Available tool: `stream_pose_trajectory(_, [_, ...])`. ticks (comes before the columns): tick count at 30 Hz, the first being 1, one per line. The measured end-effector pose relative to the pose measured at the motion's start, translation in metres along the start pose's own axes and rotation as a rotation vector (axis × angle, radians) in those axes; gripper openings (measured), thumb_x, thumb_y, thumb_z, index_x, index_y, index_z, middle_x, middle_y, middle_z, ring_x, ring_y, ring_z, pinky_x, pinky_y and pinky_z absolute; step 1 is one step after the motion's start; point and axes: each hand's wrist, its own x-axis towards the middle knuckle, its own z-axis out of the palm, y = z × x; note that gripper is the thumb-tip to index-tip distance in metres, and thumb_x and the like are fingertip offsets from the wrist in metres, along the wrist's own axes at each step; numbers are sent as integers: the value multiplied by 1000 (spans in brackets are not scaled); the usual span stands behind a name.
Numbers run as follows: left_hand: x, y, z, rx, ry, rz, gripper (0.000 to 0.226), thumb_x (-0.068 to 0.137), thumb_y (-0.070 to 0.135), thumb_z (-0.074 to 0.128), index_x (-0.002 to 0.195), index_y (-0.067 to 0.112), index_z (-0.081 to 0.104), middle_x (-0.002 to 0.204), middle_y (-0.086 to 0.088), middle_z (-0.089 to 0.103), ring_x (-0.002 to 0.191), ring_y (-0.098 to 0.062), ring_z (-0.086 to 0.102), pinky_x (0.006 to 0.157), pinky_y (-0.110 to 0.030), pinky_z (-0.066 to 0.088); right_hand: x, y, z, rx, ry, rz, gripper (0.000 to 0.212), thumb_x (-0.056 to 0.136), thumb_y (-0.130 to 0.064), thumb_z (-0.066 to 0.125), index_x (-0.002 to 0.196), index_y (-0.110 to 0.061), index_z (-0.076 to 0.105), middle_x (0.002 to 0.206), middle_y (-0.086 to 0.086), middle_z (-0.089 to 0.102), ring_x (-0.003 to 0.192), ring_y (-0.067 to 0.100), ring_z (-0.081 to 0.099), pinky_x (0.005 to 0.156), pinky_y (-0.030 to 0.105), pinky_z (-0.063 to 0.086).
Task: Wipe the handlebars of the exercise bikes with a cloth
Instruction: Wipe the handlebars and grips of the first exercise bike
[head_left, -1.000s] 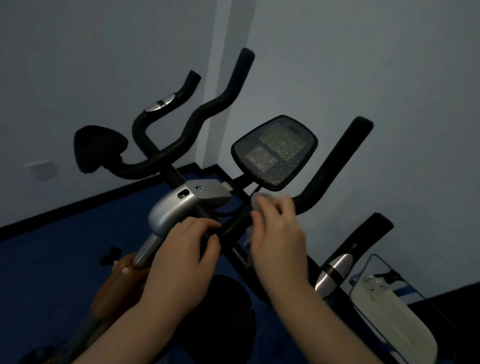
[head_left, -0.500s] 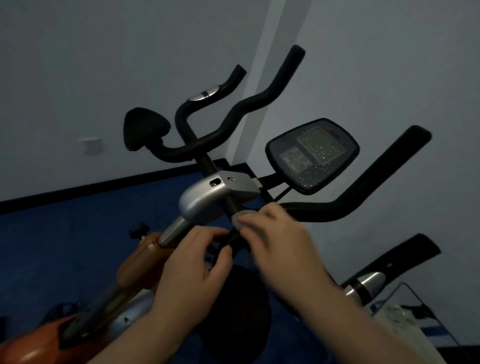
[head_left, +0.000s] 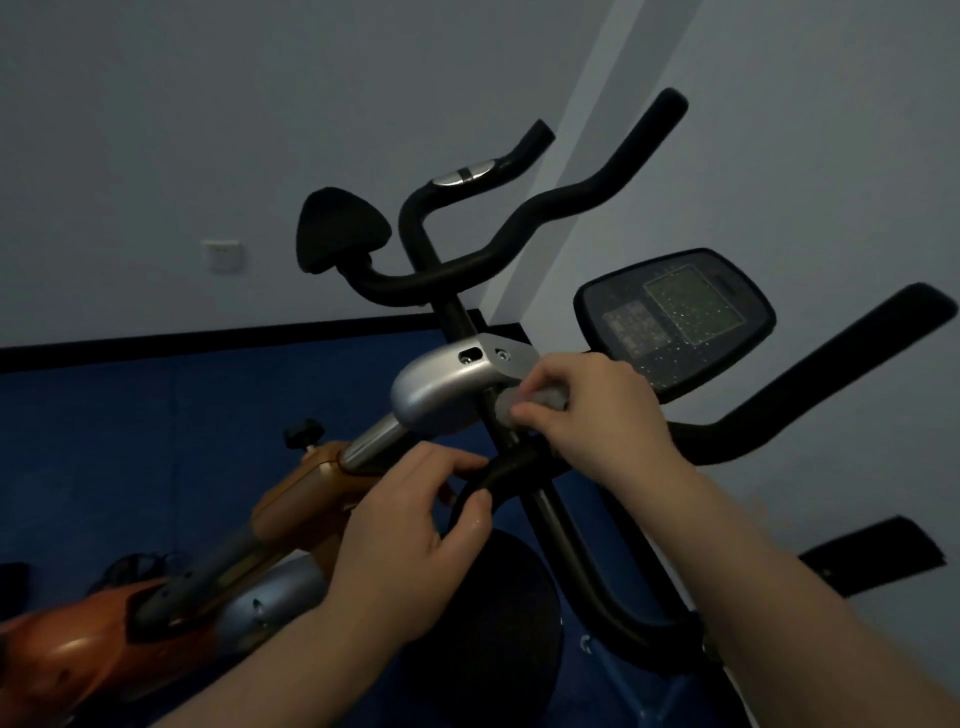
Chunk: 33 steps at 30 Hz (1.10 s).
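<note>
Grey cloth (head_left: 530, 402) pinched in right hand (head_left: 597, 421) fingers, left hand (head_left: 410, 525) fingers gripping black handlebar (head_left: 498, 470)

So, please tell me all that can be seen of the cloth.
The cloth is small, pale grey and bunched into a wad; it looks soft. Only part of it shows, between the fingers of the right hand, which pinches it. It is pressed against the black handlebar stem, just below the silver bracket. The left hand does not touch it.
</note>
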Motion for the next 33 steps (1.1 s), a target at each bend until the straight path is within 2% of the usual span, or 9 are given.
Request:
stream_pose_trajectory(3, [1, 1, -1, 4, -8, 12, 27, 78, 48, 46, 100, 39, 60, 89, 18, 58, 86, -4, 58, 68, -29, 49, -1, 2, -19, -13, -214, -37, 8, 70, -43, 76, 75, -45, 71, 85, -16, 67, 88, 8, 62, 74, 26, 46])
stream_pose_trajectory(6, [1, 0, 0, -3, 0, 11, 26, 78, 47, 47, 98, 38, 60, 86, 16, 58, 83, -6, 58, 67, -32, 49, 7, -18, -8, -54, -184, -46, 9, 68, -46, 77, 76, -44, 72, 88, -14, 71, 89, 9, 62, 75, 24, 45])
stream_pose_trajectory(10, [2, -1, 0, 34, 13, 3, 28, 76, 50, 46, 95, 35, 60, 82, 13, 58, 78, -6, 56, 64, -33, 49, 7, -37, 21, -143, -161, -160, 8, 72, -42, 74, 80, -41, 72, 92, -11, 69, 94, 13, 61, 76, 27, 46])
stream_pose_trajectory(14, [2, 1, -2, 55, -15, 14, 24, 76, 49, 46, 94, 37, 58, 83, 15, 56, 80, -4, 56, 63, -21, 44, 7, -10, -11, 82, -280, -66, 12, 69, -33, 81, 71, -42, 73, 85, -16, 68, 87, 3, 60, 79, 28, 50])
stream_pose_trajectory(16, [1, 2, -2, 53, -8, 11, 24, 76, 48, 47, 94, 37, 58, 83, 16, 55, 80, -2, 56, 62, -17, 42, 7, -11, -9, 64, -259, -54, 11, 68, -35, 81, 71, -41, 73, 84, -14, 69, 84, 4, 61, 78, 29, 52])
stream_pose_trajectory(21, [1, 3, -3, 54, 2, 25, 25, 77, 48, 45, 94, 36, 59, 79, 14, 54, 77, -5, 55, 62, -20, 42, 16, -30, 20, -1, -33, -82, 17, 67, -42, 79, 82, -36, 73, 93, -7, 68, 91, 14, 60, 80, 31, 50])
stream_pose_trajectory(27, [0, 4, -4, 47, -4, 37, 25, 77, 49, 45, 94, 36, 58, 78, 12, 54, 78, -6, 55, 62, -22, 42, 2, -6, 4, 22, -66, -27, 16, 66, -49, 76, 78, -40, 71, 86, -7, 69, 87, 17, 63, 84, 40, 50])
stream_pose_trajectory(31, [0, 2, -1, 52, 1, 41, 22, 77, 49, 45, 93, 38, 55, 79, 12, 54, 80, -7, 55, 62, -21, 41, 14, -14, 12, 45, 60, 11, 13, 75, -40, 73, 84, -32, 67, 88, -5, 67, 85, 16, 62, 72, 31, 51])
stream_pose_trajectory(33, [0, 1, -2, 72, -8, 52, 21, 78, 50, 44, 94, 40, 53, 79, 12, 54, 78, -5, 54, 60, -22, 43, 7, -8, 7, -27, 14, -15, 15, 74, -44, 72, 79, -32, 64, 77, -10, 62, 77, 15, 60, 61, 26, 45])
